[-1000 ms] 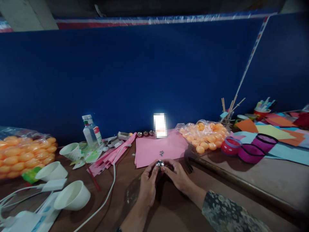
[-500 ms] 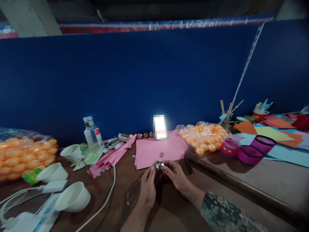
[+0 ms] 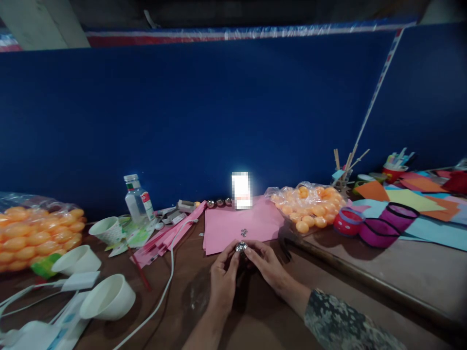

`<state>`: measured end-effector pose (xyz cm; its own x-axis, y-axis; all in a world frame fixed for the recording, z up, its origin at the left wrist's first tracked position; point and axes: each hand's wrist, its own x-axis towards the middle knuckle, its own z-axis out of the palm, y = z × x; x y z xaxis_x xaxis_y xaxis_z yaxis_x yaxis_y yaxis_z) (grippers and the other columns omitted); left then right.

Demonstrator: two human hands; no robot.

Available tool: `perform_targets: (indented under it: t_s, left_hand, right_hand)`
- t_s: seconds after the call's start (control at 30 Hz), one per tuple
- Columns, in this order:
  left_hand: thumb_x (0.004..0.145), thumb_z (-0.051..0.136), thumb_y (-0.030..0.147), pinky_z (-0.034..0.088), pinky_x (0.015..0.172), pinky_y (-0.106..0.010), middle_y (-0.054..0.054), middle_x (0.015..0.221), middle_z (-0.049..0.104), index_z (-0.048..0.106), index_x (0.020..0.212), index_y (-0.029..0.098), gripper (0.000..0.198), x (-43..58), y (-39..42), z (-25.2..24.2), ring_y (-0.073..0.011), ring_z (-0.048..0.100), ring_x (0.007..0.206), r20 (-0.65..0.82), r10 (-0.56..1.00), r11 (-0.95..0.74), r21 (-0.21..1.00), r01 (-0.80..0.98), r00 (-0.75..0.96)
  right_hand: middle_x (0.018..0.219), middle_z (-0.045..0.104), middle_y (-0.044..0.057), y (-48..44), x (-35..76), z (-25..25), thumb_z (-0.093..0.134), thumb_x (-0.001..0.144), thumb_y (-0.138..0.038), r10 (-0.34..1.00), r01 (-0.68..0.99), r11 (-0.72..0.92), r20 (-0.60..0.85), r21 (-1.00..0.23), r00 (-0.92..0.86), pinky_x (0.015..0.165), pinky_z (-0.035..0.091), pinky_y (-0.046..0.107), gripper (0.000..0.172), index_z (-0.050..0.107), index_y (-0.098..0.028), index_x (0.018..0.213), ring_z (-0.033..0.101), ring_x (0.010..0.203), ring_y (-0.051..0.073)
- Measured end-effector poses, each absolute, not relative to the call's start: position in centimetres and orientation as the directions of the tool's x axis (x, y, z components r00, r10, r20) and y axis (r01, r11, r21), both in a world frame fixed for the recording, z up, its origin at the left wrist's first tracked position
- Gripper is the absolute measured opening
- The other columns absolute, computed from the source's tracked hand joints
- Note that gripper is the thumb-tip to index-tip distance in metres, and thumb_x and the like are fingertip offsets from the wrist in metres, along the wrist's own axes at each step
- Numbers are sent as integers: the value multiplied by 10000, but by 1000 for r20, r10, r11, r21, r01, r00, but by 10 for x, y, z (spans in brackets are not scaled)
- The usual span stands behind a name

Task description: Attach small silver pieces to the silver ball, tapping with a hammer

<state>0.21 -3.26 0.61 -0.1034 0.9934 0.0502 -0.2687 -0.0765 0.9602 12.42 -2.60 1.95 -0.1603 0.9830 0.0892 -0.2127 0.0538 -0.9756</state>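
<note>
Between both hands I hold a small shiny silver ball (image 3: 241, 247) with a faceted, glittering top, just in front of the pink paper sheets (image 3: 233, 221). My left hand (image 3: 224, 272) grips it from the left, thumb pressed against its side. From the right, my right hand (image 3: 268, 266) pinches it with thumb and fingers. The undersides of both hands and the ball's lower part are hidden. A little cluster of silver pieces (image 3: 244, 233) lies on the pink paper beyond my fingertips. Three dark shiny balls (image 3: 219, 202) sit in a row at the paper's back edge.
Clear bags of orange balls stand left (image 3: 40, 236) and right (image 3: 306, 206). White cups (image 3: 109, 297), a bottle (image 3: 138, 199), pink strips (image 3: 171, 238) and a white cable (image 3: 170, 277) lie left. Purple mesh cups (image 3: 379, 233) and coloured paper are right; a blue partition (image 3: 219, 107) rises behind.
My left hand has shifted slightly, its fingers and thumb closing further around the ball's side. The ball stays between both hands in nearly the same spot. The view has moved very little.
</note>
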Motion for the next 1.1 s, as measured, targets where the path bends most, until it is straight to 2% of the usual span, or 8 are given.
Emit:
perform_targets:
  t_s: [0.27, 0.47, 0.6, 0.73, 0.93, 1.1]
  left_hand:
    - [719, 597, 296, 428, 900, -348, -87, 1054, 641, 600, 1053, 178, 354, -2, -35, 7, -225, 583, 986, 147, 988, -150, 984, -97, -37]
    - [716, 596, 314, 405, 926, -331, -68, 1121, 608, 594, 1071, 208, 371, -2, -34, 9, -215, 549, 1041, 190, 973, -193, 981, -12, -131]
    - [742, 567, 319, 399, 933, -339, -73, 1161, 581, 544, 1134, 198, 411, -1, -34, 9, -209, 528, 1069, 169, 979, -172, 985, -14, -110]
    - [734, 578, 320, 394, 935, -347, -77, 1165, 577, 533, 1143, 184, 433, -1, -33, 6, -216, 525, 1070, 157, 984, -158, 988, 1, -85]
    - [746, 563, 333, 391, 935, -324, -67, 1158, 584, 539, 1138, 185, 420, -3, -31, 2, -202, 523, 1073, 139, 985, -138, 990, 11, -107]
    - [758, 545, 338, 396, 926, -320, -65, 1119, 608, 545, 1139, 187, 410, -3, -31, 3, -197, 537, 1054, 155, 980, -154, 988, 15, -123]
  right_hand:
    - [925, 629, 51, -24, 126, 17, 601, 741, -381, 968, -207, 118, 159, -971, -195, 786, 451, 295, 296, 594, -176, 954, 578, 848, 170]
    - [1006, 606, 59, -25, 124, 17, 607, 736, -373, 972, -274, 80, 137, -958, -193, 837, 450, 330, 335, 557, -194, 1015, 566, 935, 192]
    - [1032, 598, 53, -26, 123, 18, 641, 709, -350, 971, -321, 57, 127, -945, -201, 897, 419, 338, 371, 526, -207, 1031, 553, 986, 192]
    - [1011, 598, 50, -25, 122, 18, 662, 694, -321, 966, -325, 80, 154, -942, -208, 888, 424, 337, 358, 515, -204, 999, 565, 966, 189]
    - [1047, 576, 58, -27, 121, 18, 622, 738, -262, 944, -296, 149, 225, -944, -240, 909, 415, 345, 300, 509, -205, 1010, 543, 1007, 189]
    - [1095, 560, 70, -28, 122, 14, 594, 758, -214, 928, -233, 210, 268, -950, -259, 923, 415, 367, 348, 484, -207, 1088, 530, 1039, 194]
